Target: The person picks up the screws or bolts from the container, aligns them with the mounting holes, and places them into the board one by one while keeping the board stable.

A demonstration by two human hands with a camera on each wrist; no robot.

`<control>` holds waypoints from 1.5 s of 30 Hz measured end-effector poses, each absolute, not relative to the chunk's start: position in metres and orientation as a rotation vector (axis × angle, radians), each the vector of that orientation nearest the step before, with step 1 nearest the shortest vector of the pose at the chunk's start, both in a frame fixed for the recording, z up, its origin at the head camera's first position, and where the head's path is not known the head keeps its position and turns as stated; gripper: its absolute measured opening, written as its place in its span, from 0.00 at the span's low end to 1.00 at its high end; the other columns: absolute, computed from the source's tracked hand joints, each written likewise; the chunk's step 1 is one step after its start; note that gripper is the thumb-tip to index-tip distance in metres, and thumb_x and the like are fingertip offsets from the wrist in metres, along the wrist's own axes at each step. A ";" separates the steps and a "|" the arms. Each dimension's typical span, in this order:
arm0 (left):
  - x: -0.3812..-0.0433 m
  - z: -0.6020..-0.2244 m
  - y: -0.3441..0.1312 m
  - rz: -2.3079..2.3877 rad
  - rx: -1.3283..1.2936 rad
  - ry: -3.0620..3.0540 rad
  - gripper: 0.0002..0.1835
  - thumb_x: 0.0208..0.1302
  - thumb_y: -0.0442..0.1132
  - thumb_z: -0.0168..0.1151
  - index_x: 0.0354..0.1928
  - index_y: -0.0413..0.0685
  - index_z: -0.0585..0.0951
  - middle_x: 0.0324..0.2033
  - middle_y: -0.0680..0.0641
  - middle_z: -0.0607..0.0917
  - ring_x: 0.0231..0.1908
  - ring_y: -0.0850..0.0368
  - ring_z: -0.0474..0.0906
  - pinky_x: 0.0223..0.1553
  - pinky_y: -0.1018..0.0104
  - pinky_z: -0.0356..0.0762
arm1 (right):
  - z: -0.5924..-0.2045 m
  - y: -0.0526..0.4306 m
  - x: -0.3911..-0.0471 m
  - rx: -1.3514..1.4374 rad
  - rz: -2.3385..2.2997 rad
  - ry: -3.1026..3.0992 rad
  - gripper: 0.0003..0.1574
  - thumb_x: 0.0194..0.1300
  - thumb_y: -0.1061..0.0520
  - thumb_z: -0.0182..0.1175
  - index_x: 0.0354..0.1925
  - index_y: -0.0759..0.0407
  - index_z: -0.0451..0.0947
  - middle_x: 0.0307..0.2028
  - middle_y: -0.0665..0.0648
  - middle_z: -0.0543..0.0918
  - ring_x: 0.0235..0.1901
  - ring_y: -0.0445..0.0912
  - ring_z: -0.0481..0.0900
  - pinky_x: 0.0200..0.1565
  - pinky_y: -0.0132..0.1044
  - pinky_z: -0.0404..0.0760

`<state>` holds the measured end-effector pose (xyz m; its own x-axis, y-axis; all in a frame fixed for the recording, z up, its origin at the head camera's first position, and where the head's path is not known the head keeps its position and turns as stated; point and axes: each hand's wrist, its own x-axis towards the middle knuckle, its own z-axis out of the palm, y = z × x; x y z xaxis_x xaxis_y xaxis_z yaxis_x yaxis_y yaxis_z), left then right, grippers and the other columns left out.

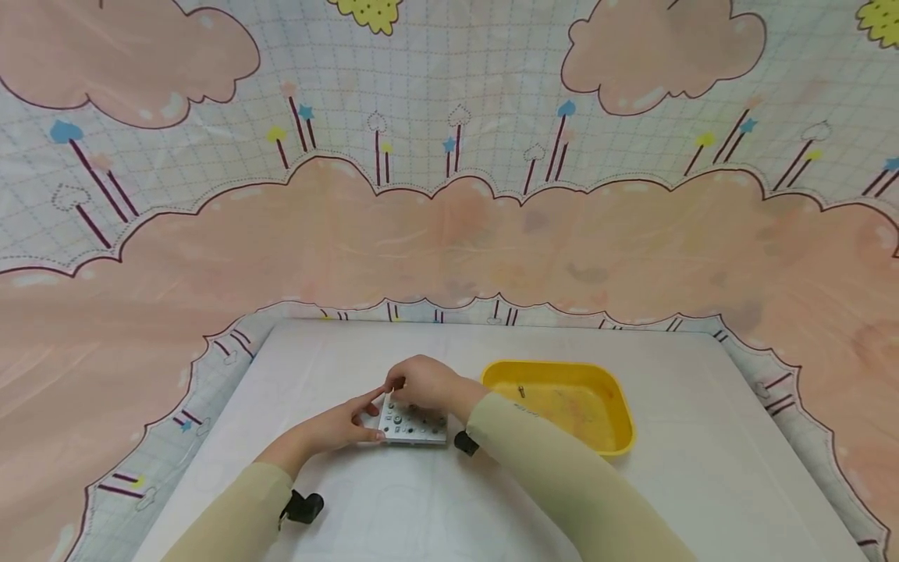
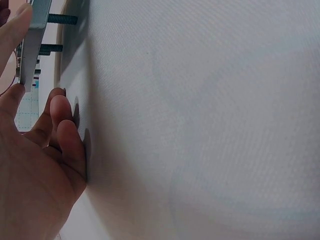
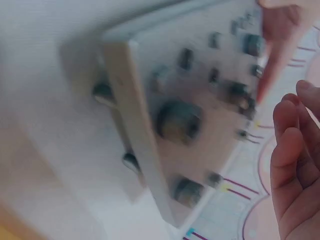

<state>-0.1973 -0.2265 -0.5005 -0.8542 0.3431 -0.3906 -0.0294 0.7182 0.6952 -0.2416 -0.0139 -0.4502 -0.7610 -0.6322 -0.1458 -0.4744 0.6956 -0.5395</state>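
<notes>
A silvery rectangular metal plate (image 1: 414,433) lies on the table, with many bolts and screws of different sizes set in it. Threaded shanks (image 2: 62,19) jut from its underside in the left wrist view. My left hand (image 1: 333,428) grips the plate's left side between thumb and fingers, its other fingers resting near the table. Over the plate's far-left corner, my right hand (image 1: 430,384) has its fingers bent downward, close to the left fingertips. What its fingertips pinch, if anything, is hidden. Large round bolt heads (image 3: 179,121) show blurred in the right wrist view.
A yellow tray (image 1: 627,433) stands right of the plate, partly behind the right sleeve. One small screw (image 1: 521,392) lies in it. Black wrist cameras (image 1: 303,507) hang under both forearms. A patterned cloth (image 1: 449,242) rises behind the white table (image 1: 702,468).
</notes>
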 end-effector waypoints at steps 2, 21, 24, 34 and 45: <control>-0.198 -0.502 -0.227 1.001 0.236 2.417 0.53 0.54 0.57 0.74 0.78 0.63 0.55 0.55 0.51 0.73 0.40 0.55 0.70 0.43 0.57 0.66 | -0.445 -0.011 -0.243 -0.868 -0.731 2.583 0.05 0.69 0.53 0.63 0.42 0.46 0.85 0.34 0.40 0.80 0.36 0.39 0.75 0.44 0.33 0.74; -0.196 -0.507 -0.230 1.042 0.223 2.425 0.54 0.53 0.55 0.76 0.78 0.65 0.55 0.54 0.51 0.72 0.39 0.55 0.69 0.41 0.58 0.65 | -0.430 0.090 -0.255 -0.681 -0.875 2.558 0.06 0.67 0.53 0.66 0.43 0.47 0.84 0.35 0.48 0.83 0.34 0.46 0.80 0.37 0.36 0.78; -0.196 -0.508 -0.230 1.044 0.229 2.426 0.53 0.53 0.55 0.75 0.78 0.66 0.55 0.55 0.51 0.72 0.40 0.55 0.69 0.42 0.58 0.65 | -0.436 0.115 -0.253 -0.642 -0.879 2.568 0.06 0.66 0.53 0.66 0.43 0.49 0.84 0.33 0.48 0.82 0.33 0.47 0.79 0.35 0.36 0.79; -0.196 -0.506 -0.229 1.043 0.240 2.429 0.53 0.54 0.55 0.75 0.78 0.66 0.55 0.55 0.50 0.72 0.39 0.55 0.69 0.41 0.58 0.65 | -0.450 0.175 -0.246 -0.623 -0.868 2.624 0.09 0.66 0.58 0.66 0.44 0.57 0.85 0.32 0.53 0.84 0.30 0.47 0.80 0.35 0.37 0.76; -0.196 -0.505 -0.225 1.046 0.262 2.416 0.53 0.55 0.55 0.74 0.78 0.64 0.54 0.56 0.49 0.72 0.39 0.54 0.69 0.43 0.58 0.65 | -0.455 0.191 -0.256 -0.645 -0.763 2.618 0.08 0.65 0.59 0.67 0.43 0.60 0.85 0.31 0.54 0.84 0.26 0.42 0.77 0.34 0.36 0.77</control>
<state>-0.1963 -0.2251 -0.5051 -0.8610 0.3580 -0.3613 -0.0185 0.6878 0.7257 -0.2557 0.1906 -0.4553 -0.8400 -0.5086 -0.1892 -0.3272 0.7529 -0.5711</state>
